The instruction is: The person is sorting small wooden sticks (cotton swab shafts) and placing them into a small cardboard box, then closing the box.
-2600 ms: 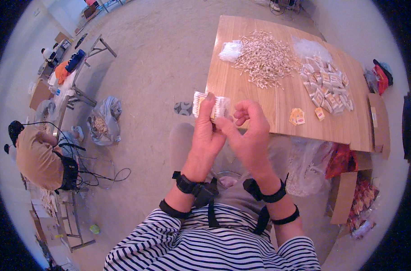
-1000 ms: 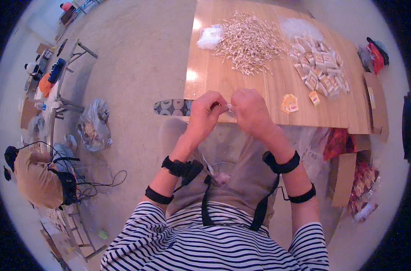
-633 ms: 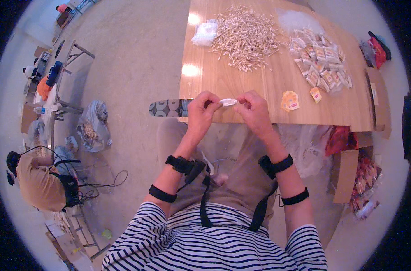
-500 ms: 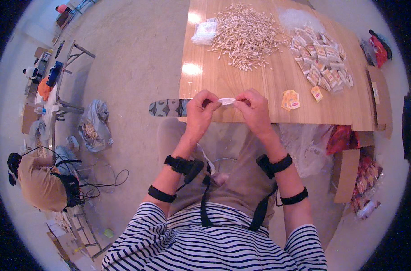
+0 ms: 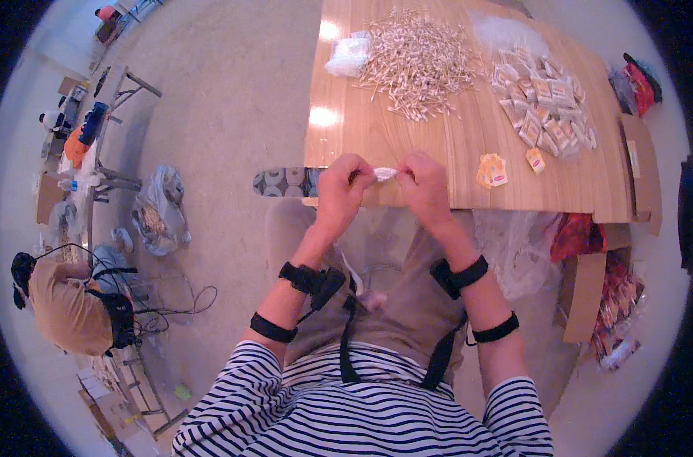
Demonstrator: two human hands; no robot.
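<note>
While my left hand [image 5: 345, 186] pinches one end of a small white crinkled plastic packet [image 5: 385, 174], my right hand [image 5: 424, 185] pinches the other, at the near edge of the wooden counter [image 5: 445, 160]. At twelve o'clock lies a heap of pale thin sticks [image 5: 416, 61]; at two, small flat sachets [image 5: 543, 107].
</note>
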